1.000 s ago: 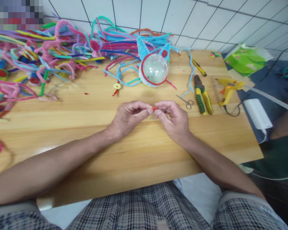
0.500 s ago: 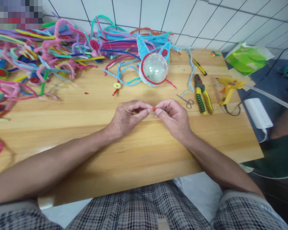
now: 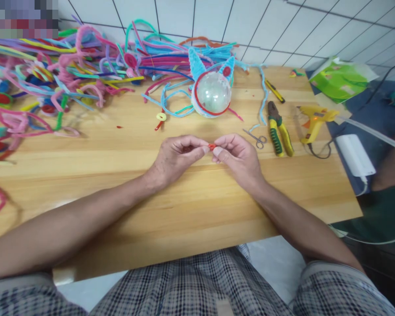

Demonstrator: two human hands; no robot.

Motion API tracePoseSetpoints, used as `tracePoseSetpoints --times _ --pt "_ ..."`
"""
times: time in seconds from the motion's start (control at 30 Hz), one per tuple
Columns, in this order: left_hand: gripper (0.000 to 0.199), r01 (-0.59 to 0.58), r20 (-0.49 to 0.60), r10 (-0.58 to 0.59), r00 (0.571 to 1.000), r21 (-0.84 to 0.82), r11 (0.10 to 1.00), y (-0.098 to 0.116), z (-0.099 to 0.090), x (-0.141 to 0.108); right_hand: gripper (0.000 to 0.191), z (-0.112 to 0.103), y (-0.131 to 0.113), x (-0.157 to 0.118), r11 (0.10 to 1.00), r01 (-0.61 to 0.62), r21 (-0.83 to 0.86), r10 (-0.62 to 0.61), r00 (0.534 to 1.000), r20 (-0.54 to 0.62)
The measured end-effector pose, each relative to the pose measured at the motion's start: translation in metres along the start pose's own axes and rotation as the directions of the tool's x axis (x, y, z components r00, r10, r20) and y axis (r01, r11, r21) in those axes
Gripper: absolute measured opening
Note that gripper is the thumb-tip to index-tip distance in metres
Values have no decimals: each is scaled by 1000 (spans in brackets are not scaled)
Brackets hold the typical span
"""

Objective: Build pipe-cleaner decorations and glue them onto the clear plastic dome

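- Orientation: the clock's centre is the red piece (image 3: 212,147); 12 o'clock points to the wall (image 3: 174,19), 6 o'clock to my body.
- Red piece: pinched between my hands, over the surface (image 3: 197,215); too small here for its exact shape to be told.
- Handling, in my judgement: a light, even pinch suits so slight a piece, fingertips at its ends and the middle in sight. One hand should anchor while the other makes small adjustments; a hard pull from both sides could free it. Whether I am bending, twisting or merely steadying it, I cannot tell.
- Left hand (image 3: 174,160), 9 o'clock side: thumb and forefinger narrowed onto the piece; the other fingers mostly hidden.
- Right hand (image 3: 242,160), 3 o'clock side: a mirrored pinch on the same piece, thumb toward me, the remaining fingers curled.
- Forearms: the left forearm (image 3: 95,210) enters from 8 o'clock, the right forearm (image 3: 289,219) from 4 o'clock, meeting as a broad inverted V. Whether the hands rest on the surface is unclear.
- Surroundings: eared ball (image 3: 213,94) at 12 o'clock; pipe cleaners (image 3: 66,74) heaped about 10 o'clock; scissors (image 3: 260,141), pliers (image 3: 275,136) and glue gun (image 3: 316,120) ranged outward near 3 o'clock.
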State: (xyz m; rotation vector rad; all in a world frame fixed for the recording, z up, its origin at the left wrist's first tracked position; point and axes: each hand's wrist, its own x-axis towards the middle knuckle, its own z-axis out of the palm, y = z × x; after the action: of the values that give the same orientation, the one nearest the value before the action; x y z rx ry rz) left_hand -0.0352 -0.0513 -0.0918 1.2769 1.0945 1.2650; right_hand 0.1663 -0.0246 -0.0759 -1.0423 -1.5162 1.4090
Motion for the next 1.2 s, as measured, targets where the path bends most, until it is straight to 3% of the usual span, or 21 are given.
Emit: tracePoseSetpoints --times 0.23,0.6,0.93,1.1,1.2 --pt "31 19 8 -18 1000 -18 1000 0 0 0 28 1 -3 -1 999 -42 13 42 999 14" --pt "28 20 40 -21 999 12 1000 3 -2 0 35 2 5 -5 995 44 -93 -46 999 -19" --pt "30 57 62 -61 996 60 997 3 -5 3 41 0 5 -4 989 46 -141 -47 999 -3" --pt "27 19 44 -23 999 94 995 2 -4 1 46 1 6 -3 989 54 -135 -55 998 -2" --pt "20 -89 32 85 996 177 980 4 -5 -1 45 1 7 -5 988 76 -136 -77 997 -3"
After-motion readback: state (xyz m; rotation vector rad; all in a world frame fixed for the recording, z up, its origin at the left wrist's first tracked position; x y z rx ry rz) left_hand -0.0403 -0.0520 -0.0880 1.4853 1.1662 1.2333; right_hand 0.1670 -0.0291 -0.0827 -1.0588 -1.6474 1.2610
